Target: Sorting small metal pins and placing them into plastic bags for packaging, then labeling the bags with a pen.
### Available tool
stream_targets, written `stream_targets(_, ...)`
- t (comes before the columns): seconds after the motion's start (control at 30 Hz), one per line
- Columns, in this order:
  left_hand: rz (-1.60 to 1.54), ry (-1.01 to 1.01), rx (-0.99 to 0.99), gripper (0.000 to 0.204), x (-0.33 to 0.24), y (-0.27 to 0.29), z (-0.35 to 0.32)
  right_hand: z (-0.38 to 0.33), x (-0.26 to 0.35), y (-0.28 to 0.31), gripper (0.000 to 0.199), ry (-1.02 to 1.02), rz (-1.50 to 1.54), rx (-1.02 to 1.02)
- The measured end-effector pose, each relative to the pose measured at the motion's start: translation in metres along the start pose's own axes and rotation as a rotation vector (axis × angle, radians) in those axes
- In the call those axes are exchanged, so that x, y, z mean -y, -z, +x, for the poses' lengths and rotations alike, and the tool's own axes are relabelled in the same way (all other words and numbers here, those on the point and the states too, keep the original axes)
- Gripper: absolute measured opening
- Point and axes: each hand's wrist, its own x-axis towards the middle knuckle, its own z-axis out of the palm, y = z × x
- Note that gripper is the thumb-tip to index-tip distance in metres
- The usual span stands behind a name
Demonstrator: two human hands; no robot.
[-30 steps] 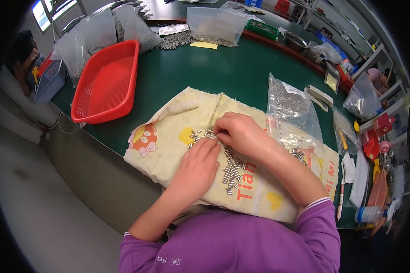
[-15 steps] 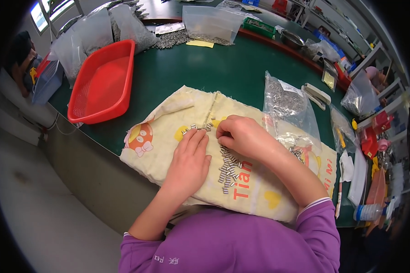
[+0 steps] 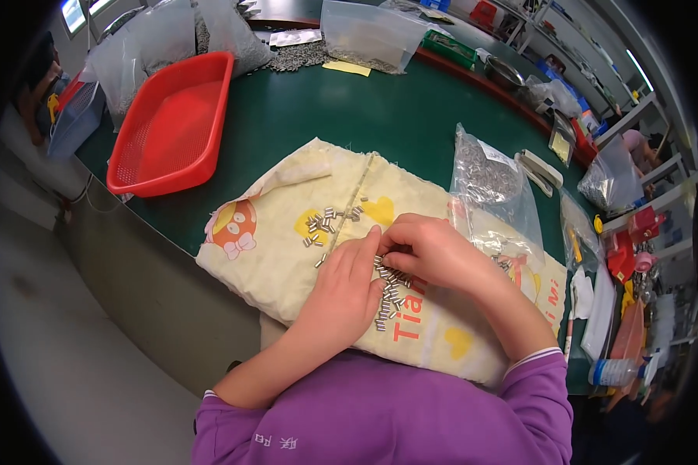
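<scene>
On one yellow cloth (image 3: 287, 256), two hands, left (image 3: 345, 287), right (image 3: 434, 252), many small metal pins (image 3: 329, 221)

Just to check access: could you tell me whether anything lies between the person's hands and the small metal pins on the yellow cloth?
Nothing visible does: left hand and right hand rest directly on the small metal pins.

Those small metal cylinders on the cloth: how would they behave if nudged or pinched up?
The cylinders look round and smooth, so they would probably roll when nudged, though the soft yellow cloth should slow them. Being tiny and shiny, they may slip when pinched singly by the hands; sweeping them together seems easier.
</scene>
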Motion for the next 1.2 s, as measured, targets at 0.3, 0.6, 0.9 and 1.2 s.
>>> stream_targets(0.3, -0.038, 0.017, 0.123, 0.072, -0.001, -0.007, 0.0, -0.006, -0.004, 0.025, 0.018, -0.152, 0.312, 0.113)
stream_targets(0.6, -0.01, -0.103, 0.205, 0.063, 0.0, -0.004, 0.001, 0.047, -0.011, -0.006, 0.02, 0.134, -0.079, -0.295)
stream_targets(0.9, 0.012, -0.132, 0.184, 0.059, 0.001, -0.004, 0.0, 0.055, -0.014, -0.013, 0.015, 0.124, -0.095, -0.282)
stream_targets(1.2, -0.02, -0.132, 0.19, 0.058, 0.001, -0.004, 0.002, 0.061, -0.021, -0.015, 0.014, 0.191, -0.166, -0.327)
